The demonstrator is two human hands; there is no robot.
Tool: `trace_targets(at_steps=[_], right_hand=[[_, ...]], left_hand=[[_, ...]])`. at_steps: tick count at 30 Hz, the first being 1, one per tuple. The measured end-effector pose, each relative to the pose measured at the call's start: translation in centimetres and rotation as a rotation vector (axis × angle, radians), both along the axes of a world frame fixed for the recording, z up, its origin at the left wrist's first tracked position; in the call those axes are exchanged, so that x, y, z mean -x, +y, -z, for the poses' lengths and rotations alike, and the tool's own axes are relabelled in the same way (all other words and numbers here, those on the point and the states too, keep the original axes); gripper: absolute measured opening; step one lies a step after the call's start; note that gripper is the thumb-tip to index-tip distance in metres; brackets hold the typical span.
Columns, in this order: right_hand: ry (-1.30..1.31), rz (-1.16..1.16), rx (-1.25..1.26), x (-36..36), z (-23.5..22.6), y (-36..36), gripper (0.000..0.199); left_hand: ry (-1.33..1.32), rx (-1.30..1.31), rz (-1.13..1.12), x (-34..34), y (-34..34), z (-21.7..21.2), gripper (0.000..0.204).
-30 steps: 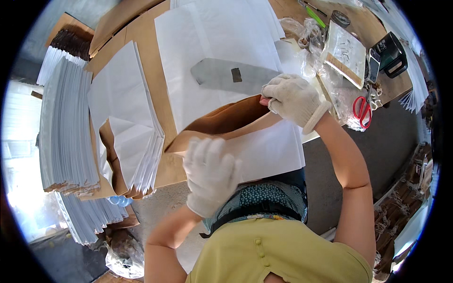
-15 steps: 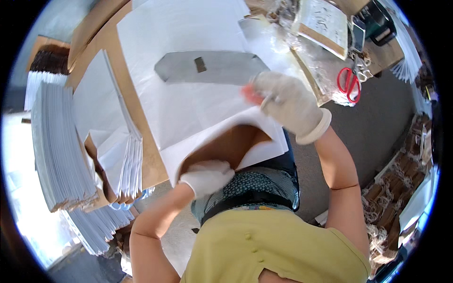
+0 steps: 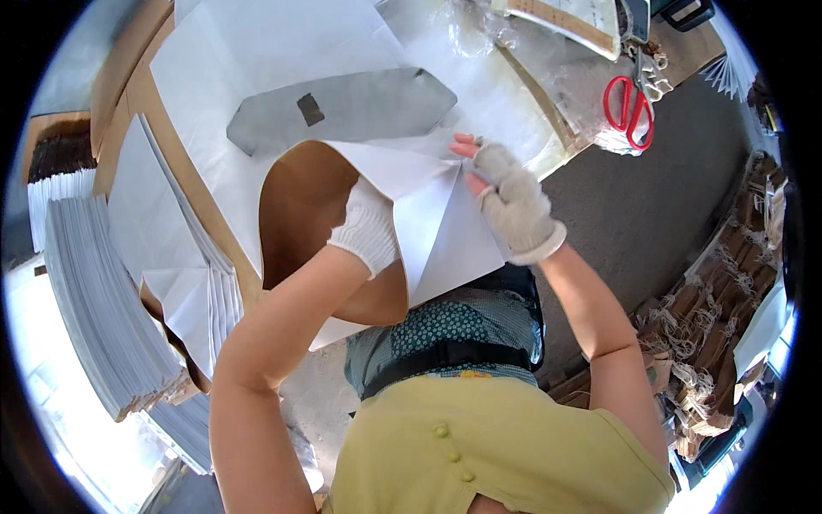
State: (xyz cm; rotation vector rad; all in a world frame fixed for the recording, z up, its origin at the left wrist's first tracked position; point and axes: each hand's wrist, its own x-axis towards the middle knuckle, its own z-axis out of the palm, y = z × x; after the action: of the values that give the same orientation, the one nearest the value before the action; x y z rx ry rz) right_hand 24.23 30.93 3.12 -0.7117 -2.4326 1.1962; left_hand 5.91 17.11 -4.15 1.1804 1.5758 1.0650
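The counter point(image 3: 163, 128) is filling the upper half of the frame, its brown top showing along the left edge, and a big white paper sheet point(image 3: 257, 60) is lying spread across it. At the left of the frame a tall stack of folded white pieces point(image 3: 94, 300) is standing on edge, with a smaller leaning pile point(image 3: 184, 265) beside it — these look like finished ones, so I judge the work to be well along in number, though this piece is only part folded.

At centre frame the person is working a white-and-brown paper piece point(image 3: 437, 231): its white flap is being turned over, with one diagonal crease already showing, while the brown inside point(image 3: 300, 206) is opening like a pocket. Nothing is showing inside that pocket but the hand itself. The remaining folds are looking undone.

Just above it a flat grey template point(image 3: 360, 107) is lying on the sheet, pointed at its right end.

The left hand point(image 3: 368, 227), in a white knit glove, is reaching into the brown opening; its grip is hidden by the flap, so I cannot tell whether it is spread or closed. The right hand point(image 3: 514, 206), in a fingerless glove, is pinching the flap's upper edge between bare fingertips.

At upper right, red-handled scissors point(image 3: 629, 107) are lying near clear plastic wrapping point(image 3: 479, 26).
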Motion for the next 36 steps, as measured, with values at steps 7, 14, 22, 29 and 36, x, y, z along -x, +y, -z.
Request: trace_targets(at_steps=[7, 14, 22, 29, 36], right_hand=[[0.031, -0.118, -0.297, -0.1, 2.6, -2.8, 0.047], [-0.184, -0.167, -0.548, 0.5, 2.7, -3.8, 0.056], [-0.113, -0.552, -0.570, -1.2, 3.3, -7.4, 0.057], [-0.201, -0.247, -0.624, 4.9, 2.6, -4.3, 0.070], [-0.133, -0.471, -0.681, 10.1, 2.7, -2.8, 0.077]], left_hand=[[-0.386, 0.407, 0.387, 11.8, 0.0, -7.5, 0.053], [0.095, 0.609, -0.062, 11.1, 0.6, -10.2, 0.042], [0.701, 0.514, -0.021, 9.4, 0.9, -8.4, 0.039], [0.868, 0.358, -0.141, 9.0, -3.2, -13.1, 0.042], [0.460, 0.056, -0.682, 5.4, -16.1, -8.6, 0.071]])
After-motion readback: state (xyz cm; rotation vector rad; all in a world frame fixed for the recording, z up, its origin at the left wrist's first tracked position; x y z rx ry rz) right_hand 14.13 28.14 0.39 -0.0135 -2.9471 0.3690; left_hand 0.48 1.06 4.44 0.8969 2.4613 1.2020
